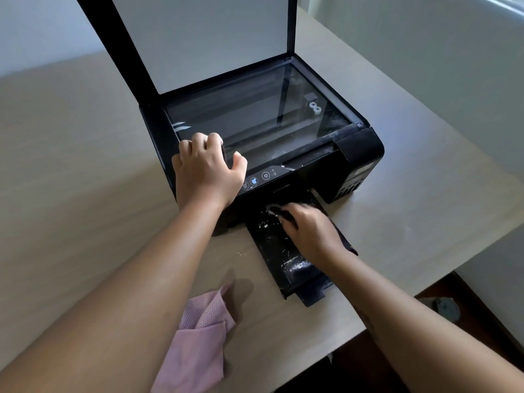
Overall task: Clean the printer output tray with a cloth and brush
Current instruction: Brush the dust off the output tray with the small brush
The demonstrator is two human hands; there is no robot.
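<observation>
1. Head view looks down on a pale wood-grain tabletop [85,165] with a black printer [360,154] standing on it, a little toward the far side.
2. Its scanner lid [204,38] stands raised and shows a white underside. The scanner glass [255,114] lies bare, with a whitish dusty smear near its front right corner.
3. From the printer's front the output tray [272,251] is pulled out flat toward the person, and its end flap reaches close to the near tabletop edge. Inside it lie white specks [263,224] and streaks of dust, thickest near the printer mouth and again in a patch lower down.
4. A pink cloth [195,341] lies crumpled on the tabletop to the left of the tray, not touching it, partly under the left forearm. No hand touches it.
5. On the printer's front left corner rests the left hand [207,171], beside the control buttons. The fingers are bent and the thumb is spread wide. The fingertips are hidden behind the knuckles, so I cannot tell whether this grip clamps the rim or only presses down.
6. Palm down inside the tray, near the printer mouth, is the right hand [312,228]. Its grip is closed around a small dark object [276,211] whose pale dusty end touches the tray floor. Brush or not, I cannot tell.
</observation>
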